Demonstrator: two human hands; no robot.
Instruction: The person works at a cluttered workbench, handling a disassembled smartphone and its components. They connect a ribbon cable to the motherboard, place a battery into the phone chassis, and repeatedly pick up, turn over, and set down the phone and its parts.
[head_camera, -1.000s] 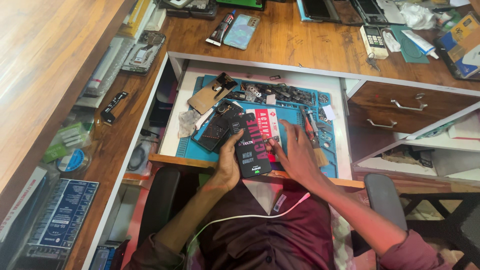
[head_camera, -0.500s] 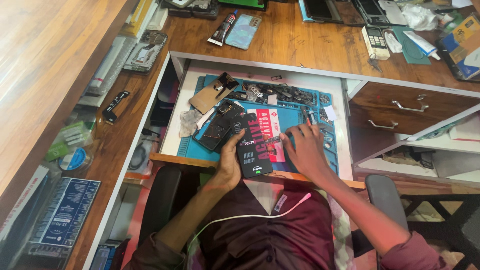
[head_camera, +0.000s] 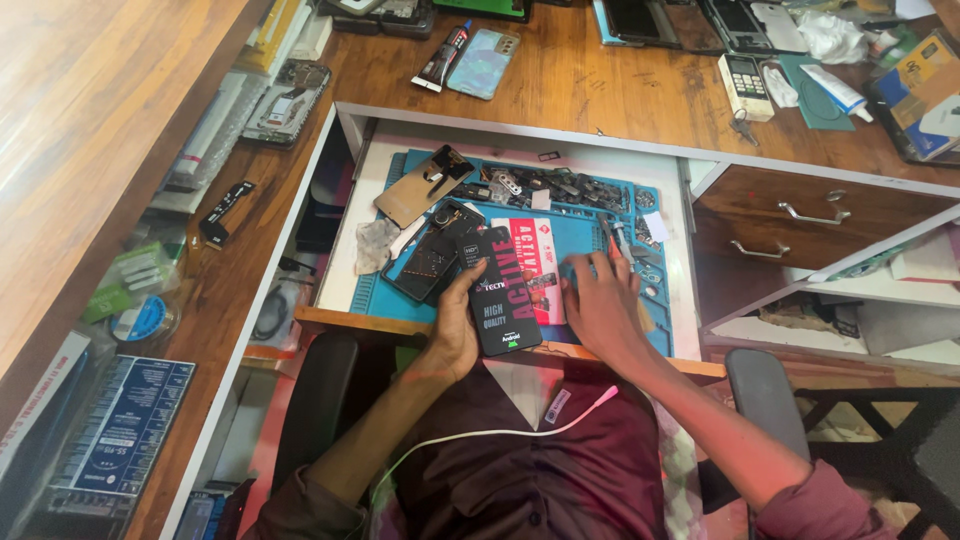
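Over the pulled-out drawer edge: left hand (head_camera: 458, 335) grasps a black phone box (head_camera: 503, 292) in its grip, held above the blue mat (head_camera: 580, 235) | right hand (head_camera: 602, 300) released, fingers spread flat on mat | beyond: red-white card (head_camera: 530, 245), opened phone (head_camera: 432, 262), screws | desk (head_camera: 600, 95) farthest.

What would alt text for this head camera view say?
A seated person's left hand holds a black phone-sized box over a blue work mat strewn with phone parts, while the right hand rests flat on the mat beside it.
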